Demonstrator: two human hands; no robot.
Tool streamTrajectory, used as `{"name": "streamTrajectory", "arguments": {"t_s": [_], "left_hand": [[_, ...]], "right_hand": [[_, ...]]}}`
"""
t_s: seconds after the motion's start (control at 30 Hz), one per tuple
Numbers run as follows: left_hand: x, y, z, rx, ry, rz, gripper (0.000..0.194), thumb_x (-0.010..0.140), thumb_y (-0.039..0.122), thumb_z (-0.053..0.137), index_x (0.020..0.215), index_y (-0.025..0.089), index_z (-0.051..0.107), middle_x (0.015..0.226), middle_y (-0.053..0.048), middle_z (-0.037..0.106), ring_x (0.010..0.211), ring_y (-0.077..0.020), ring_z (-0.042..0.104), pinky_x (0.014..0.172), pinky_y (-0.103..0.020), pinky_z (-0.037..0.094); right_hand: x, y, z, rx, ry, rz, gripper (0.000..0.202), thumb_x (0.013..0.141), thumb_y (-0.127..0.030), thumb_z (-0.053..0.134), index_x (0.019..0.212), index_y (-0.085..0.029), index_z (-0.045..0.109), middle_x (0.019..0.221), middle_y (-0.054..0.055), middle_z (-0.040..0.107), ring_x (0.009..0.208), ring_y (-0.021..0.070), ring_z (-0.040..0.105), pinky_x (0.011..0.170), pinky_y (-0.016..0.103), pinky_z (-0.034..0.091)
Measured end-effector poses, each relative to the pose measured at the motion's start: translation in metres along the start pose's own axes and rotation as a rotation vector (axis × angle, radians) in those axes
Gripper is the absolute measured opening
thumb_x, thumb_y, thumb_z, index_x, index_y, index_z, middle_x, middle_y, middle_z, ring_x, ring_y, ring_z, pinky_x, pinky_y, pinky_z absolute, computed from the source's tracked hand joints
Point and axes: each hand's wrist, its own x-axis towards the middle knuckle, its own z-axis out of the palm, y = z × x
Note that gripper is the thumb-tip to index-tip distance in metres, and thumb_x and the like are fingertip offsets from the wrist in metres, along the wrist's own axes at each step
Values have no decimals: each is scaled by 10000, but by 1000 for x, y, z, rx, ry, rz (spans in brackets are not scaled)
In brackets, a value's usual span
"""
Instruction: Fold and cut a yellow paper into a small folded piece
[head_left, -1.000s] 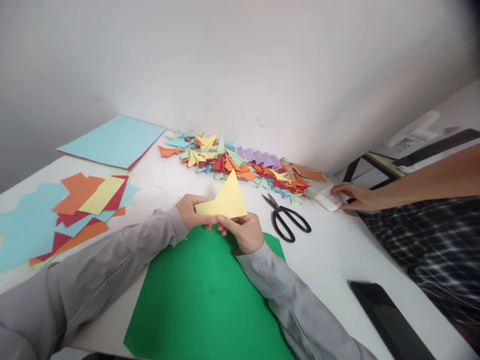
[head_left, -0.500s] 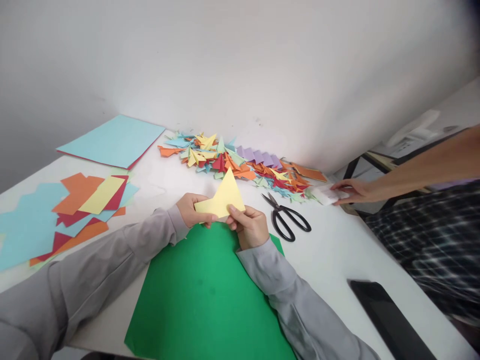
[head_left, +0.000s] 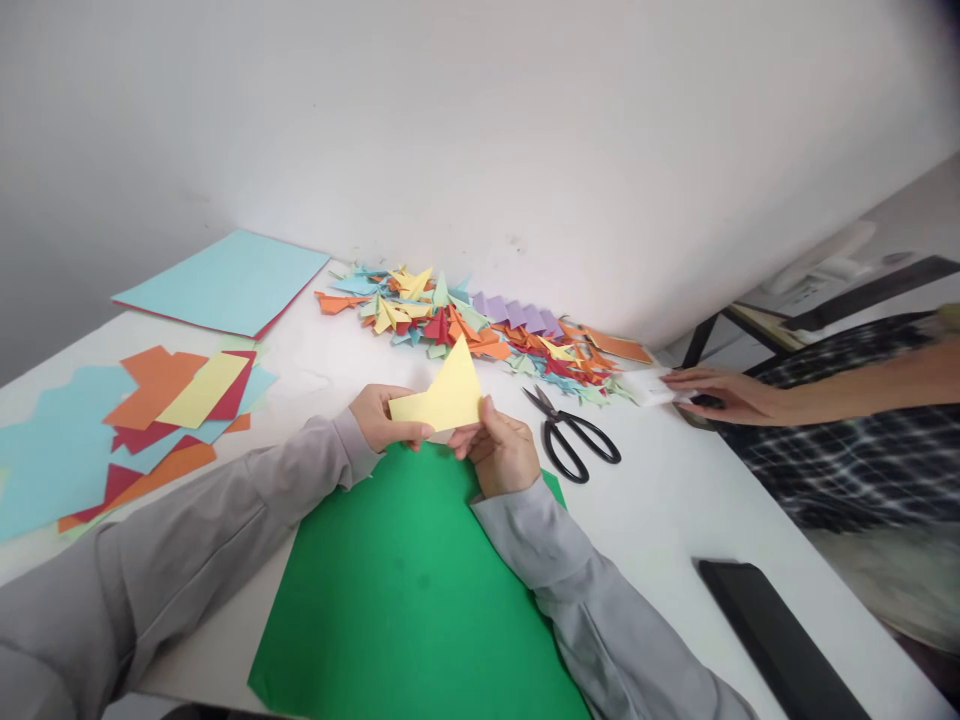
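A folded piece of yellow paper (head_left: 444, 392), with one tall pointed part and a low band to the left, is held up between both hands. My left hand (head_left: 381, 420) pinches its left end, thumb in front. At its right edge, my right hand (head_left: 506, 445) grips with thumb and fingers; some of these fingertips are hidden behind the paper. Below the hands lies a large green sheet (head_left: 420, 590). Black-handled scissors (head_left: 574, 435) rest just right of my right hand, blades pointing away and a little left.
Folded colourful paper pieces (head_left: 450, 320) are heaped along the wall. Cut paper (head_left: 67, 430) lies at left, below a stack of large blue and red sheets (head_left: 225, 280). A black phone-like slab (head_left: 780, 640) lies at right. Another person's hand (head_left: 720, 395) touches something white (head_left: 645, 386).
My right thumb has slid from the front of the yellow paper to its right edge. The other person's forearm has come down and the body has shifted; their hand stays near the white thing.
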Motion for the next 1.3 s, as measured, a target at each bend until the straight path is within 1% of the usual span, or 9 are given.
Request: {"name": "streamTrajectory", "arguments": {"t_s": [0.2,0.33,0.5,0.6,0.7,0.87,1.1,1.2,1.3], "left_hand": [[6,-3,-3,-176,132,20,417,388,237,793,712,62,598,484,6,589,439,-91,538,444,-223,476],[10,-7,-7,-284,203,36,458,383,236,800,756,74,590,537,-7,614,496,-107,571,461,-228,494],[7,-6,-4,-229,110,-1,511,393,176,797,850,67,599,639,-49,666,549,-137,606,502,-253,505],[5,-5,-2,-163,90,-6,415,381,176,798,734,50,619,547,-42,649,478,-121,582,477,-244,490],[4,-4,-2,-146,83,-21,358,380,190,798,664,53,628,498,-34,635,419,-106,558,448,-232,478],[4,-4,-2,-190,47,-59,354,418,256,790,676,60,647,488,-43,635,414,-111,569,433,-222,488],[4,-3,1,-202,110,-85,345,408,266,795,622,57,624,471,-54,631,416,-126,581,441,-233,506],[5,-4,-1,-222,164,-56,381,388,244,801,676,64,628,514,-43,650,436,-118,591,460,-218,514],[7,-5,-2,-219,213,-32,376,366,239,806,638,69,611,476,-26,632,407,-107,573,444,-210,507]], "right_hand": [[-1,1,-2,-11,44,-14,242,566,-325,716,452,-152,592,422,6,604,317,74,460,330,194,347],[-4,5,-4,-169,-115,-15,196,579,-304,713,503,-142,633,445,11,615,348,81,483,364,203,378],[-9,5,2,-330,-189,-56,195,607,-317,696,575,-131,647,477,14,619,369,88,497,390,216,419],[-11,2,8,-320,-198,-77,194,600,-314,700,666,-142,640,510,4,623,367,89,496,360,211,418],[-12,1,10,-334,-200,-78,194,618,-325,686,628,-142,623,470,-5,598,338,79,475,328,198,397],[-10,4,6,-311,-198,-30,216,616,-335,680,589,-134,606,388,-19,555,270,68,429,272,183,343],[-11,4,8,-300,-183,-31,203,617,-323,677,611,-133,604,387,-25,554,263,64,425,268,174,337],[-11,4,8,-313,-164,-15,210,606,-326,684,611,-132,603,384,-22,557,267,69,432,270,178,347],[-11,4,7,-321,-159,10,220,595,-327,691,627,-125,609,373,-24,552,264,73,433,271,181,356]]}}
